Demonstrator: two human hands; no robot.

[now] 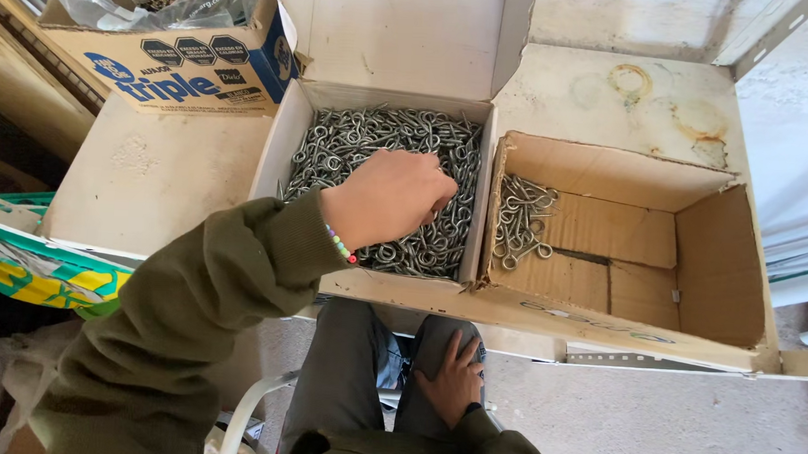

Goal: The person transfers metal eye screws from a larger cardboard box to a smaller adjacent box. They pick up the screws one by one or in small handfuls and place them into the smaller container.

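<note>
The left hand (392, 197) is down in the white box (285, 136) packed with metal screw eyes (371, 139), its fingers curled shut into the pile, seemingly pinching a few, though what they grip is hidden. The right hand (452, 379) rests flat and open on the thigh. This looks like the picking step; next, lift clear and carry across to the brown cardboard box (720, 268), just beside, where 1 small cluster of screw eyes (520, 221) lies.
</note>
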